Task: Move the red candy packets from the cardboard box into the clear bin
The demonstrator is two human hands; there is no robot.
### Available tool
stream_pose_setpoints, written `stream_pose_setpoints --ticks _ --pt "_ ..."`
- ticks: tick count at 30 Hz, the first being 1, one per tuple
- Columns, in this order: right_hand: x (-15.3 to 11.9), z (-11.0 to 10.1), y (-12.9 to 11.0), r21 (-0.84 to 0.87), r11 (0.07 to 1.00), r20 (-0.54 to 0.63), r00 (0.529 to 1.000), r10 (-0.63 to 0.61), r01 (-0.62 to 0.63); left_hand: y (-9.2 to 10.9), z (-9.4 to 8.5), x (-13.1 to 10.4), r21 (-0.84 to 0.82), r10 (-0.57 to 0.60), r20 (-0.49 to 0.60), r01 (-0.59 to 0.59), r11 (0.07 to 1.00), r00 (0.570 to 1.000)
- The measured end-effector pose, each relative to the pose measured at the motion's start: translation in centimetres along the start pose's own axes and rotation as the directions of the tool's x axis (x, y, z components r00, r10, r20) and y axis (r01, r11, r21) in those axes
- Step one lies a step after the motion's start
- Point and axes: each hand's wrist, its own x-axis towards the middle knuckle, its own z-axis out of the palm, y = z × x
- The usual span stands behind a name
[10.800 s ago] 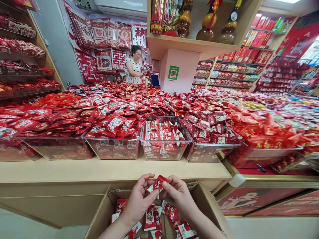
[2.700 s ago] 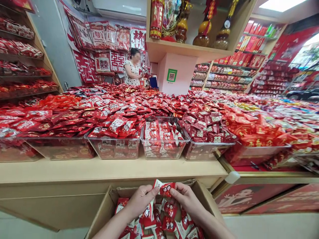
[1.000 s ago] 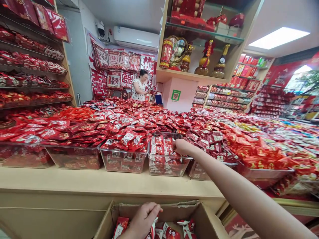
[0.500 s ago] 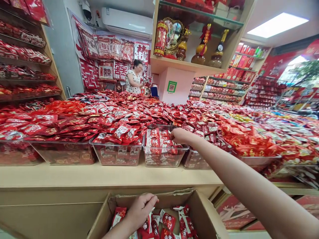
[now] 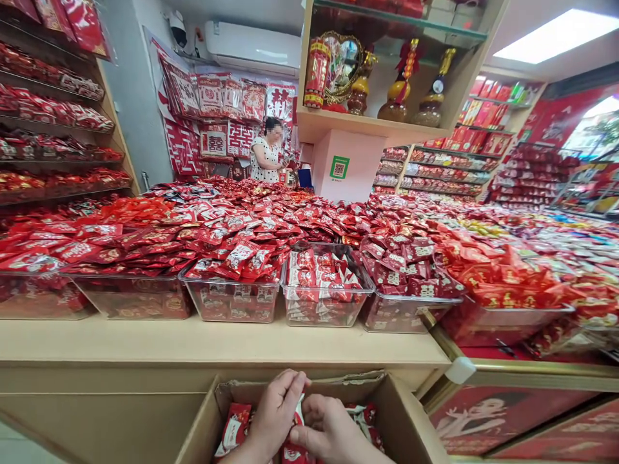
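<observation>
My left hand (image 5: 275, 412) is closed over the open cardboard box (image 5: 406, 419), with a small red-and-white packet (image 5: 297, 415) at its fingers. Facing it, my right hand (image 5: 333, 428) is curled with its thumb against the packet's lower part. The two hands nearly meet and partly hide the packet. More red packets (image 5: 236, 425) lie inside the box. Above the box, on the counter, a clear plastic bin (image 5: 322, 316) holds similar packets in neat rows, with some room at its back right.
Clear bins heaped with red packets (image 5: 236, 258) line the counter (image 5: 217, 341). Dark red packets (image 5: 406, 264) fill the bin to the right. A shelf unit (image 5: 377, 125) overhangs the middle. A person (image 5: 265, 154) in a dotted top stands at the back.
My right hand has come down from the clear bin to the box, beside my left hand. My left hand stays over the box. The view has shifted slightly.
</observation>
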Motion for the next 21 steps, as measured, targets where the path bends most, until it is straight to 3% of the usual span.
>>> stream_pose_setpoints --ticks 3,7,11,15,21 --pt "0.1 -0.9 -0.1 0.094 0.995 -0.017 1.0 -0.02 0.022 0.2 0.0 0.3 -0.059 0.012 0.09 -0.007 0.998 0.996" --pt "-0.4 -2.4 -0.8 0.061 0.996 -0.06 0.996 -0.06 0.064 0.6 0.0 0.8 -0.16 -0.118 0.117 0.136 0.978 0.986" --pt "-0.5 -2.9 -1.4 0.096 0.993 -0.036 0.997 -0.069 0.072 0.9 0.4 0.8 -0.344 -0.257 0.059 0.262 0.902 0.965" --pt "-0.3 -2.7 -1.7 0.219 0.973 -0.063 0.996 -0.067 0.079 0.5 1.0 0.7 -0.511 -0.323 0.001 0.278 0.813 0.946" --pt "0.1 -1.1 -0.9 0.415 0.91 -0.046 0.999 0.001 0.018 0.1 1.3 0.6 -0.457 -0.326 -0.123 0.238 0.857 0.937"
